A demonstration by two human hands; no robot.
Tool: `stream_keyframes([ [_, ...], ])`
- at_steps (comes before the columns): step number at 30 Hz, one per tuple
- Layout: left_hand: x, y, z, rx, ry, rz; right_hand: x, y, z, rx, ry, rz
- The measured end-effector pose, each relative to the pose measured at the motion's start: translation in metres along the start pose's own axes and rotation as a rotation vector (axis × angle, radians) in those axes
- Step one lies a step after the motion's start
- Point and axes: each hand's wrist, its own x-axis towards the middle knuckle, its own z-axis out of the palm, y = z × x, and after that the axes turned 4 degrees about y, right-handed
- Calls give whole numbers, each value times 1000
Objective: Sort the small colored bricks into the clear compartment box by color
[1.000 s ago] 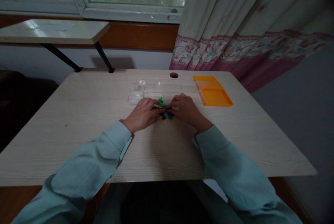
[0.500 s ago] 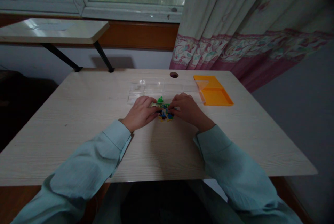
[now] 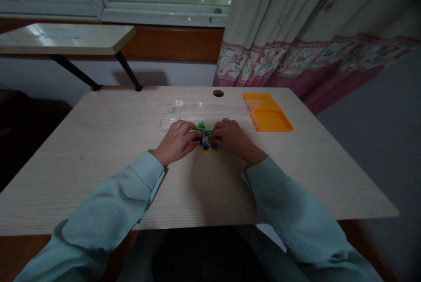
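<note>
Between my hands lies a small pile of tiny coloured pieces (image 3: 205, 145), blue, green, yellow and dark; their exact kind is too small to make out. From the left, my left hand (image 3: 176, 141) reaches in with thumb and fingers closed at the pile's edge. My right hand (image 3: 234, 140) is closed on the opposite side, fingertips down among the pieces, and a bit of blue shows by its fingers. What either hand pinches is hidden. Just behind the pile is a green piece (image 3: 201, 125), by the front of a clear plastic compartment tray (image 3: 188, 109).
An orange shallow tray (image 3: 272, 120) lies right of the clear one, whose end overlaps it. All this is on a pale wooden desk (image 3: 131, 119) with a cable hole (image 3: 218, 93) at the back. A raised shelf (image 3: 121, 45) stands back left; a curtain (image 3: 263, 54) hangs behind.
The view has shifted very slightly. My right fingers have moved a little at the pile, and a blue bit now shows beside them. My left hand stays nearly in place.
</note>
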Motion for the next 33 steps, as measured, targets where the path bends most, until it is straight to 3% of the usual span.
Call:
stream_keyframes([
  [9,3,7,4,-35,20,29,1,10,-7,91,144,43],
  [20,19,40,38,-20,75,41,2,5,-11,61,356,213],
  [33,20,42,35,13,18,9,2,5,-13,65,380,243],
])
